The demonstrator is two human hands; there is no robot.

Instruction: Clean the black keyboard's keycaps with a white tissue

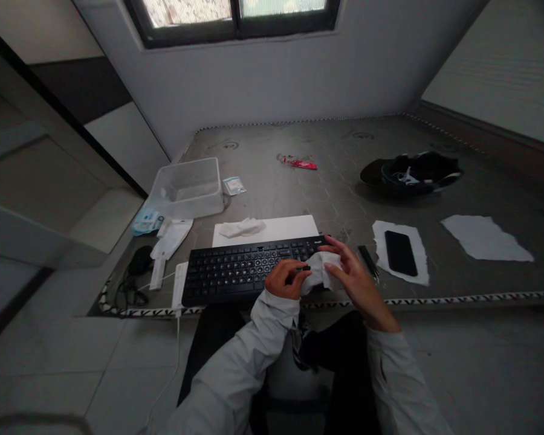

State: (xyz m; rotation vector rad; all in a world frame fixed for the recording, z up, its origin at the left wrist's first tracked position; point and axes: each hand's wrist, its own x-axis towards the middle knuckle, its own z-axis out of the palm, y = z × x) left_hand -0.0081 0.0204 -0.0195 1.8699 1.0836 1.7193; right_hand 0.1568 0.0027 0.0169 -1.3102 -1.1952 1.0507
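Observation:
My left hand [284,278] is closed, pinching a small black piece [307,267] that looks like a keycap. My right hand [351,272] is closed around a crumpled white tissue [320,270], its thumb pressing on the folded part. The tissue touches the black piece, and both hands hover over the right end of a black keyboard [226,275]. Part of the keyboard's right side is hidden by the hands and tissue. Under its far edge lies a white sheet [294,225] bearing another crumpled tissue [242,228].
A clear plastic tub [188,187], small packet [234,185], mouse [140,261] and white power strip [179,284] are leftward. Rightward are slim black tools [369,263], a phone [401,252] on tissue, a flat tissue [487,237] and a cap [410,174]. A red wrapper [299,163] lies behind.

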